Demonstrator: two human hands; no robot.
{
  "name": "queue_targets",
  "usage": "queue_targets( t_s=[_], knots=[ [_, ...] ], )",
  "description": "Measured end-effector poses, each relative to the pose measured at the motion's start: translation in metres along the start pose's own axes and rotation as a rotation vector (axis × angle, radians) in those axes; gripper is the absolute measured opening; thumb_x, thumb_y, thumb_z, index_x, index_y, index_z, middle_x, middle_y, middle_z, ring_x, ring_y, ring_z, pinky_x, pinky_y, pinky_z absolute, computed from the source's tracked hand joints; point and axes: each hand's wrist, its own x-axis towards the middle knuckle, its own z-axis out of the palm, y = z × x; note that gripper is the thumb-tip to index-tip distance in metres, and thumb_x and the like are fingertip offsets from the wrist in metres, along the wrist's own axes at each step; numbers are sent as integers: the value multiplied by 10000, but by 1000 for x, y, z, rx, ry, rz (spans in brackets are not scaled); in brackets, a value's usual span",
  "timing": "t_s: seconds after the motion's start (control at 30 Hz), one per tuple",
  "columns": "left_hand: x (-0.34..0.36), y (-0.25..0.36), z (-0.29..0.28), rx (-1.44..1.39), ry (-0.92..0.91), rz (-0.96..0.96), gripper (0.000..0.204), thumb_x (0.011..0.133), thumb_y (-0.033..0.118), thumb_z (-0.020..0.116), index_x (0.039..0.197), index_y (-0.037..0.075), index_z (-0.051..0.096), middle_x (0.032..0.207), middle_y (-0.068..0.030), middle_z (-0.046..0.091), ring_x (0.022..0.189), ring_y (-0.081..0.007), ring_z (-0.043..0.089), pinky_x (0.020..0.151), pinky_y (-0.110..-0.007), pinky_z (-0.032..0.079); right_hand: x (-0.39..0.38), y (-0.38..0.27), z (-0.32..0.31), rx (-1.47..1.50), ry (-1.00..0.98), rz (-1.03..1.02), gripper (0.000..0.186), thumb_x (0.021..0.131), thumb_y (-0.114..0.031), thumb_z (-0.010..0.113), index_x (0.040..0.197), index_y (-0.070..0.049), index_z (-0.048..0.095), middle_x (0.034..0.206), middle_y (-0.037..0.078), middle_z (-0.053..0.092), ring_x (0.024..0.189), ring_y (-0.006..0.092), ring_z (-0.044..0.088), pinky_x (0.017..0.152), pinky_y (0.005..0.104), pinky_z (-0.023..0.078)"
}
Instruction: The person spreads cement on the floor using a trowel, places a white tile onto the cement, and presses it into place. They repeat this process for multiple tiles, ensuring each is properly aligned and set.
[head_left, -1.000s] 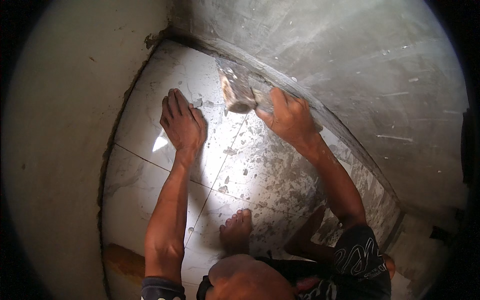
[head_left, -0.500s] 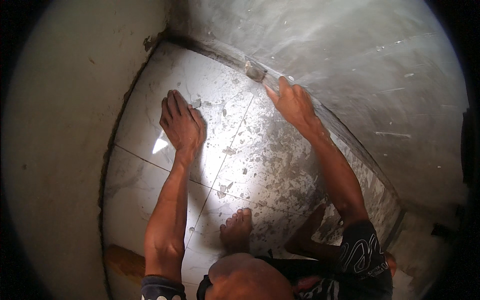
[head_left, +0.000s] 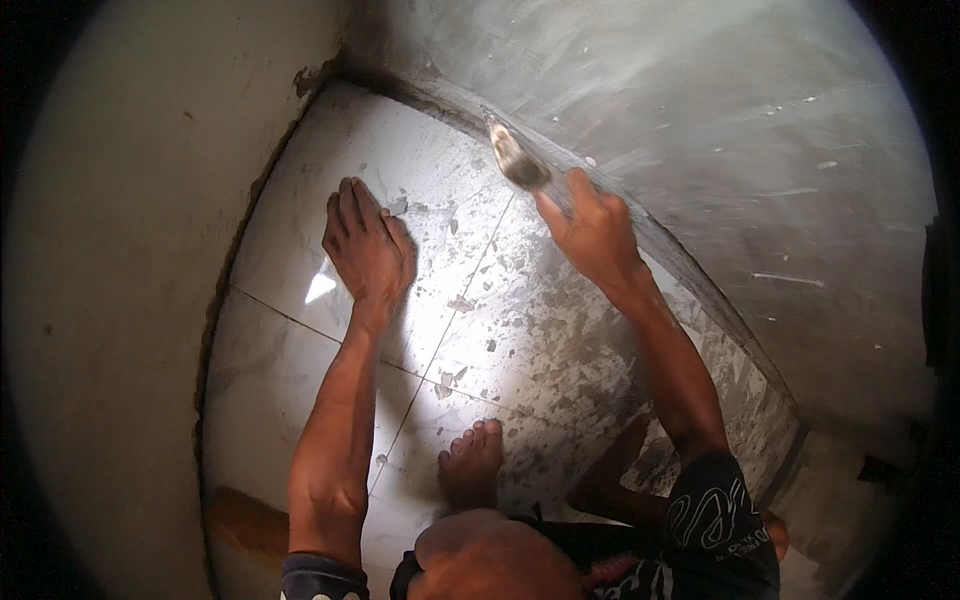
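Note:
My left hand (head_left: 368, 245) lies flat on the white tiled floor (head_left: 290, 210), fingers stretched out and holding nothing. Closed round the handle of a pointed trowel (head_left: 517, 158), my right hand (head_left: 598, 235) is beside the foot of the grey wall. The trowel's worn metal blade points away from me along the joint of wall and floor; the grip itself is hidden in my fingers. Grey flakes and crumbs of dried mortar (head_left: 460, 304) are scattered over the tiles between my hands, thickest toward the right.
A rough grey plastered wall (head_left: 740, 130) rises on the right, a plain wall (head_left: 110, 250) on the left, and they meet at a far corner. My bare foot (head_left: 472, 460) rests on the tiles near me. A brown object (head_left: 248, 522) lies at lower left.
My right hand and the trowel have moved slightly nearer and to the right, and more of the bright blade shows. My left hand stays almost in place.

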Motion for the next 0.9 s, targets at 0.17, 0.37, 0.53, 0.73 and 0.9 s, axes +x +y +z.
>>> queue_targets(
  t_s=[0.17, 0.37, 0.53, 0.73, 0.9],
  knots=[
    [1, 7, 1, -24, -6, -14, 571, 953, 175, 450, 1460, -69, 358, 1512, -219, 356, 1401, -384, 310, 1111, -519, 267, 16, 18, -5, -211, -270, 305, 386, 936, -332, 673, 964, 45, 598, 682, 240, 645, 604, 363, 681, 575, 468, 546],
    [-2, 1, -1, -4, -57, -76, 581, 958, 186, 460, 1468, -65, 341, 1524, -207, 351, 1414, -366, 316, 1140, -498, 247, -2, -9, -16, -42, -70, 222, 321, 894, -242, 707, 985, 48, 602, 732, 266, 652, 671, 401, 685, 595, 457, 536],
    [-3, -2, 4, -35, -11, -57, 588, 968, 222, 453, 1480, -37, 323, 1509, -212, 342, 1406, -370, 322, 1125, -538, 288, -3, 19, -2, 18, -2, 41, 366, 935, -269, 665, 1030, 80, 608, 710, 284, 644, 634, 402, 681, 568, 448, 511],
    [-5, -5, 1, -28, -13, -63, 578, 974, 214, 437, 1482, -39, 328, 1508, -223, 347, 1410, -370, 322, 1133, -530, 276, 12, -5, -10, -80, -161, 225, 432, 977, -337, 608, 990, 94, 638, 694, 304, 633, 610, 409, 676, 559, 448, 507],
    [-3, 0, 2, -22, 2, -59, 568, 983, 222, 425, 1481, -36, 335, 1504, -216, 360, 1412, -365, 325, 1130, -526, 278, 7, 20, -1, -213, -121, 94, 482, 982, -373, 594, 990, 107, 643, 692, 297, 634, 592, 406, 668, 551, 456, 497]
  ],
)
